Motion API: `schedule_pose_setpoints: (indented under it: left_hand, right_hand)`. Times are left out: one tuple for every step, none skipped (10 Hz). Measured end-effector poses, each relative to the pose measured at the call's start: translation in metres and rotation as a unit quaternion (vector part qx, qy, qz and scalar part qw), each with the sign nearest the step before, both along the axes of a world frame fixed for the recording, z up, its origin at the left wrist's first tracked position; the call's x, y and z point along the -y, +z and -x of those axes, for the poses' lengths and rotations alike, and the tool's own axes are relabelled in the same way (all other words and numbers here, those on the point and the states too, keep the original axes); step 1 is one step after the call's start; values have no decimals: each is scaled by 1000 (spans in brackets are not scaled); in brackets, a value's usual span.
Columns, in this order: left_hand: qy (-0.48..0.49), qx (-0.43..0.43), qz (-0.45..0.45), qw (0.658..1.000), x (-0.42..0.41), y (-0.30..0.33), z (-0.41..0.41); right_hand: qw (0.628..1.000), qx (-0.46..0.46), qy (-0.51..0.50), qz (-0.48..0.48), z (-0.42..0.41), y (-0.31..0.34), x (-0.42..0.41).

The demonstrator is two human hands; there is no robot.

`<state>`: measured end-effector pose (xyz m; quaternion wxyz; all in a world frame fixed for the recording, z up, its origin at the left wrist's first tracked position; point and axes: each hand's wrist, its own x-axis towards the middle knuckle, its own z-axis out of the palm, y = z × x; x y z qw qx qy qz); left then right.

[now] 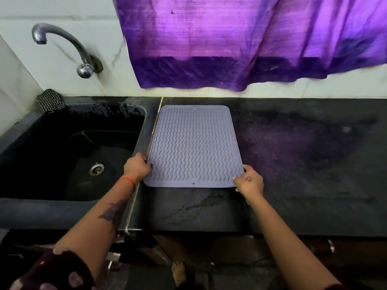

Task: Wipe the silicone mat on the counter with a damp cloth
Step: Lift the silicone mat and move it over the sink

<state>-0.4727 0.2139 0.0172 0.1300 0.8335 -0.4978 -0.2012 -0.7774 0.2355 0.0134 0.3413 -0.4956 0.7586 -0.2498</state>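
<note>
Here, hands (137, 166) (249, 181) at mat (194, 143) corners.

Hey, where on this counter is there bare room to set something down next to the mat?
Widest bare patch: the counter right of the mat, up to the curtain. A narrower strip lies between the mat's near edge and the counter's front. It is crowded at the near corners, held by the left hand and right hand.

Home kitchen: black sink (62, 155) set into dark stone desk (293, 164), wall tap (62, 45) on marbled tiles, purple curtain (240, 38) above.
</note>
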Motion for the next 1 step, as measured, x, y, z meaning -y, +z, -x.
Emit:
schedule_pose_setpoints:
  left_hand:
    - [19, 33, 81, 996, -32, -6, 17]
  right_hand:
    - [988, -149, 18, 49, -12, -2, -27]
